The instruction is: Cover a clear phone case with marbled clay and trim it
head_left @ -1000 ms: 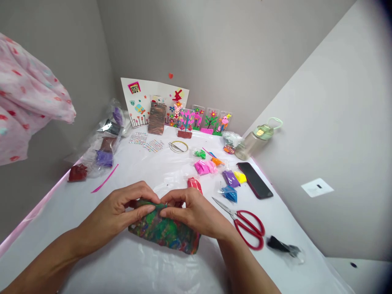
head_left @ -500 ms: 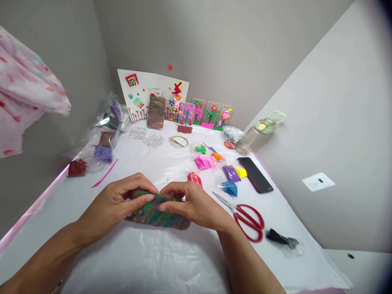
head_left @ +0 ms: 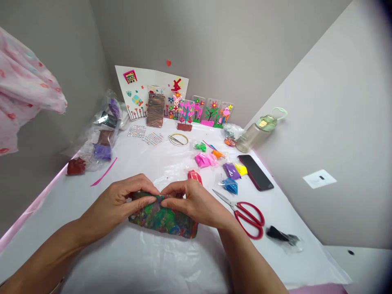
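Observation:
Both hands pinch the far long edge of a phone case covered in marbled green, blue and reddish clay [head_left: 165, 222]. My left hand [head_left: 128, 200] grips near its middle left, thumb on the face and fingers behind the edge. My right hand [head_left: 192, 202] pinches the same edge just to the right, the two sets of fingertips nearly touching. The near edge of the case tilts down toward me, above the white sheet. Behind my right hand lies a red clay packet [head_left: 195, 176], partly hidden by it.
Red-handled scissors [head_left: 249, 218] and a black packet [head_left: 283, 237] lie to the right. A phone [head_left: 255, 172], clay packets [head_left: 232, 170] and a bottle [head_left: 257, 130] stand beyond. Decorated cases [head_left: 185, 114] lean at the back. A pink strip [head_left: 104, 171] and bagged clay [head_left: 102, 151] are left.
The clay-covered case has tilted, its right end swinging slightly down and to the right, so more of its face shows. Both hands keep pinching its far edge.

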`<state>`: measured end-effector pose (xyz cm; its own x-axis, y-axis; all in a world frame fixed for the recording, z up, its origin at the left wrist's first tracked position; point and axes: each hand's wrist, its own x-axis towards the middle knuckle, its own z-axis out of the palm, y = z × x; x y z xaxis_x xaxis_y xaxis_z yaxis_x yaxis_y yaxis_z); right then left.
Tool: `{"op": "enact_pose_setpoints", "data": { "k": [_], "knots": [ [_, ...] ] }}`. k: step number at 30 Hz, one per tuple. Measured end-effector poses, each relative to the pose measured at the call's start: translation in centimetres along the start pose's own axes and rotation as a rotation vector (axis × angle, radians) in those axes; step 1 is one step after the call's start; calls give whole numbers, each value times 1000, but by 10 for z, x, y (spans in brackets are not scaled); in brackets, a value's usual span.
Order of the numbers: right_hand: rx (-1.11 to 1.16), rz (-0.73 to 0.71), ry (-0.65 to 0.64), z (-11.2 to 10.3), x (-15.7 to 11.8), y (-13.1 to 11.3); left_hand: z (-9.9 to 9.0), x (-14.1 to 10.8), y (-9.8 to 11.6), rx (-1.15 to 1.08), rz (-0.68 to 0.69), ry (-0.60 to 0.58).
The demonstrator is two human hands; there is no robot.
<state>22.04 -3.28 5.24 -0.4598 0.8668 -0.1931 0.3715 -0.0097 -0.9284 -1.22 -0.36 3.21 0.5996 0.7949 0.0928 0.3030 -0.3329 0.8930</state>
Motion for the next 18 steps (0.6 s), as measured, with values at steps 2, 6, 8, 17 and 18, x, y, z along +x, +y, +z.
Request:
{"op": "enact_pose_setpoints", "data": {
  "k": [2,6,8,17,18],
  "knots": [
    [-12,8,-4,0,0,0,0,0,1,-6,10,-12],
    [18,-10,-6,0,0,-1,1,0,2,-1,-6,-13],
    [22,-5,-14,1,0,-1,2,-1,2,-26,-2,-27],
    [12,-26,0,2,1,1,3,0,6,-42,2,-8],
    [9,-35,5,2,1,1,3,0,6,-42,5,0]
  ]
}}
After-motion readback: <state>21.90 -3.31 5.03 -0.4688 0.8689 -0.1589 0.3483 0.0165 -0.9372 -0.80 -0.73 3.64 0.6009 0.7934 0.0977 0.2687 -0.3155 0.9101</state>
